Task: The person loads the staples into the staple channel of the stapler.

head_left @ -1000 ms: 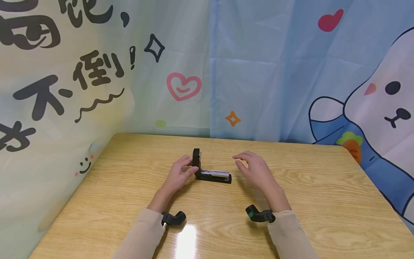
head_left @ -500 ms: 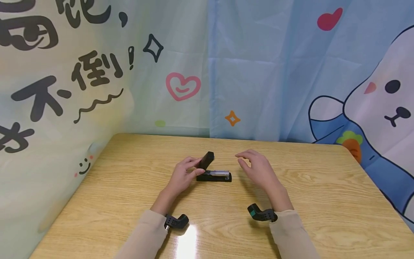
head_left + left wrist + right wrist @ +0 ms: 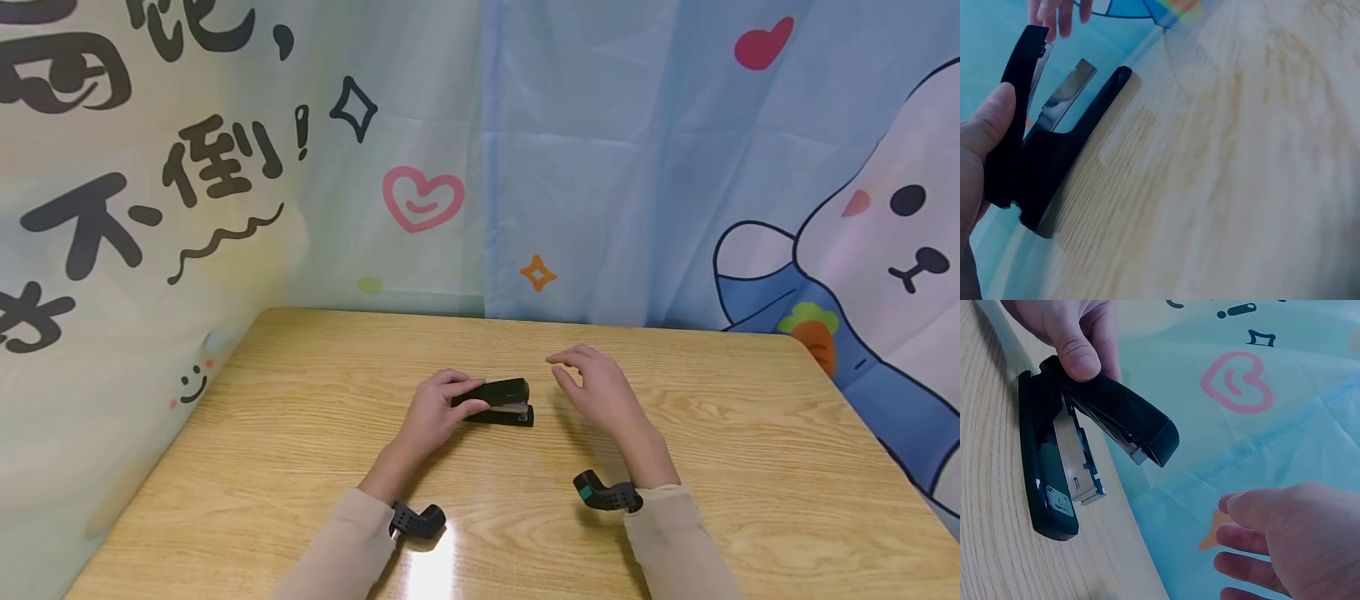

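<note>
A black stapler (image 3: pixel 504 392) sits on the wooden table, its front end pointing right. My left hand (image 3: pixel 437 408) grips its upper arm (image 3: pixel 1122 406) near the hinge, the thumb (image 3: pixel 996 115) lying along one side. That arm is tilted up from the base (image 3: pixel 1041 481), and the silvery staple magazine (image 3: pixel 1079 456) shows between the two. Whether staples lie in the magazine is too small to tell. To the right, my right hand (image 3: pixel 596 387) hovers apart from the stapler, fingers loosely bent and holding nothing.
Behind the table (image 3: pixel 750 433) hangs a pale printed cloth (image 3: pixel 570 167) with hearts, lettering and a cartoon animal. Each wrist wears a black camera band, the left one (image 3: pixel 418 521) and the right one (image 3: pixel 607 493). A bright reflection lies on the front of the tabletop.
My left hand has swung the stapler's upper arm down rightward, from upright to a low angle above the base, and moved slightly right. The right hand has barely moved.
</note>
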The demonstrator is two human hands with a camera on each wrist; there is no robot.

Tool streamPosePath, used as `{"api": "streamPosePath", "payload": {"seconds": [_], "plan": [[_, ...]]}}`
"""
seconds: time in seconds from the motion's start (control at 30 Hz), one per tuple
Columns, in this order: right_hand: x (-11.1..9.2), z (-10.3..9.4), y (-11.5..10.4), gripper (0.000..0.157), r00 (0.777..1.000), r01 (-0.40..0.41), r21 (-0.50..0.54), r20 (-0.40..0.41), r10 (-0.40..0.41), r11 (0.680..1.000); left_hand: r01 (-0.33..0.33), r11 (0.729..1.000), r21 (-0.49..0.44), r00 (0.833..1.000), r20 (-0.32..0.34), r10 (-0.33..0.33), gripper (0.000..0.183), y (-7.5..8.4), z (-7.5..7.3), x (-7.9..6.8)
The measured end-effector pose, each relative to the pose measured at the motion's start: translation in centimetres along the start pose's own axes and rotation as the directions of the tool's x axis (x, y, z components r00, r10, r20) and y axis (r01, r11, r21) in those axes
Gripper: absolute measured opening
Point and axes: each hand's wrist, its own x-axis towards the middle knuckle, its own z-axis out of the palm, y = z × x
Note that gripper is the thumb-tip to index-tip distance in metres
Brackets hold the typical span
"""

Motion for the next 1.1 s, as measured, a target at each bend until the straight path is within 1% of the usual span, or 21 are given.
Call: {"api": "streamPosePath", "payload": {"seconds": [0.23, 0.33, 0.5, 0.67, 0.9, 1.1], "plan": [[0.07, -0.09, -0.09, 0.028, 1.000, 0.008, -0.002, 0.003, -0.008, 1.000, -0.001, 1.000, 0.013, 1.000, -0.012, 0.001, 0.038, 0.17, 0.02, 0.11], [0.10, -0.09, -0.09, 0.028, 1.000, 0.015, -0.005, 0.005, -0.015, 1.000, 0.008, 1.000, 0.010, 1.000, 0.002, -0.008, 0.038, 0.22, 0.04, 0.18], [0.07, -0.10, 0.00, 0.027, 1.000, 0.016, -0.011, 0.001, -0.016, 1.000, 0.050, 0.999, 0.015, 0.998, 0.047, -0.051, 0.039, 0.27, 0.19, 0.28], [0.10, -0.12, 0.02, 0.027, 1.000, 0.019, -0.016, 0.006, -0.019, 1.000, 0.071, 0.997, 0.021, 0.996, 0.054, -0.072, 0.039, 0.28, 0.38, 0.45], [0.21, -0.02, -0.01, 0.026, 1.000, 0.008, -0.022, 0.011, -0.008, 1.000, 0.092, 0.996, -0.010, 0.994, 0.061, -0.091, 0.037, 0.17, 0.58, 0.65], [0.05, 0.65, -0.17, 0.026, 0.999, 0.012, -0.021, 0.048, -0.011, 1.000, 0.135, 0.990, -0.044, 0.986, 0.108, -0.130, 0.035, -0.09, 0.47, -0.03]]}}
